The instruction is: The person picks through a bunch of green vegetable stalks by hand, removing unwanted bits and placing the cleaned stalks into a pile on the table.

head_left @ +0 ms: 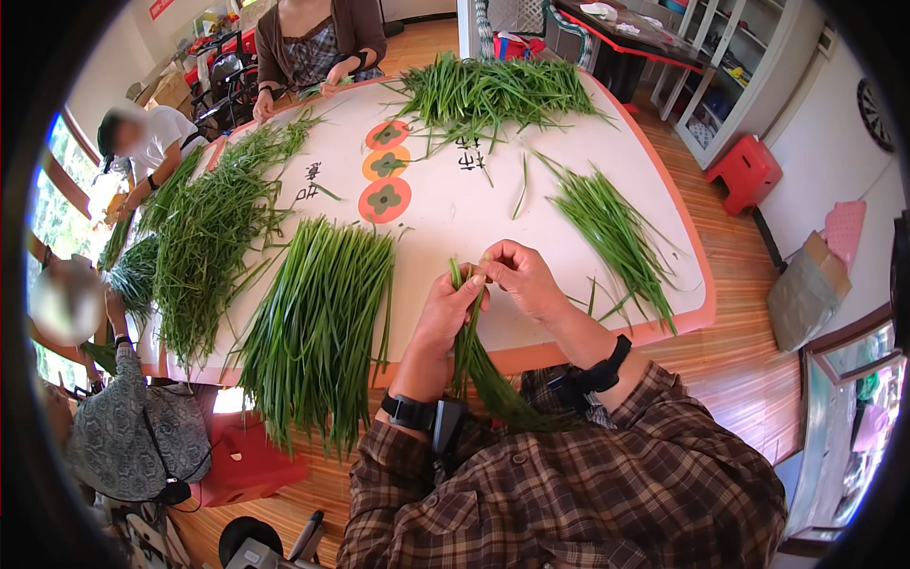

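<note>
My left hand is closed around a small bunch of green chives. Its stem ends poke up past my thumb, and the long leaves hang over the table's near edge toward my lap. Fingertips of my right hand are pinched together right beside the stem ends, close to my left thumb; whatever is between them is too small to make out. Left of my hands lies a thick, neatly aligned pile of chives, its leaves drooping over the edge. A smaller loose bundle of chives rests to the right.
The white table has an orange border. A large heap of chives lies at the far side, a tangled one at the left. One person works opposite; two more sit left. Red stools stand on the wooden floor.
</note>
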Action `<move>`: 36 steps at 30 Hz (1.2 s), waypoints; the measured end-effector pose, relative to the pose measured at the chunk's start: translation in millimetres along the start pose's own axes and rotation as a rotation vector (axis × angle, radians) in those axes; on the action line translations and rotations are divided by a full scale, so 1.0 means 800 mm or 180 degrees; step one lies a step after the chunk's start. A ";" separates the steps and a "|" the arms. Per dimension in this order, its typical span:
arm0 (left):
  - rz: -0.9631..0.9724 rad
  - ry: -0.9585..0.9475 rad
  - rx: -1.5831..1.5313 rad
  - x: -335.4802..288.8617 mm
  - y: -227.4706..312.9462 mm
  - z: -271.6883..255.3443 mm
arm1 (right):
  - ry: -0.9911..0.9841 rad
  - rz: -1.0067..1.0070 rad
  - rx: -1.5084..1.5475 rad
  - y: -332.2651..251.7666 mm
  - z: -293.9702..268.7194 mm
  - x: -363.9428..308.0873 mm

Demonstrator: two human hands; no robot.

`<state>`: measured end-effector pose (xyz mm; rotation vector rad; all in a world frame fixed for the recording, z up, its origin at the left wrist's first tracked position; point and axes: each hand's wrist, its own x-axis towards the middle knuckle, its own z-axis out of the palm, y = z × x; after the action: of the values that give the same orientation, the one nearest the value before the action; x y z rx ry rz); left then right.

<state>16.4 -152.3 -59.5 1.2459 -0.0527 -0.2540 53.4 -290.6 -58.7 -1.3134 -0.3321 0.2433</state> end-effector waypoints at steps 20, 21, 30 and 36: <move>0.0091 0.0170 0.0052 0.000 -0.009 0.000 | -0.0417 0.0336 0.0087 -0.006 -0.005 -0.005; 0.0114 0.0154 0.0072 0.001 -0.010 0.000 | -0.0416 0.0301 0.0086 -0.004 -0.006 -0.005; 0.0090 0.0182 0.0355 -0.002 -0.008 0.003 | -0.0024 0.0215 0.0163 0.006 -0.001 -0.008; 0.0092 0.0243 0.0333 -0.002 -0.007 0.007 | 0.0245 0.0459 0.0509 0.008 0.002 -0.009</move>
<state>12.7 -158.8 -62.8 1.3569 -0.0184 -0.1804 46.2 -290.2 -65.2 -1.1863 -0.1495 0.3329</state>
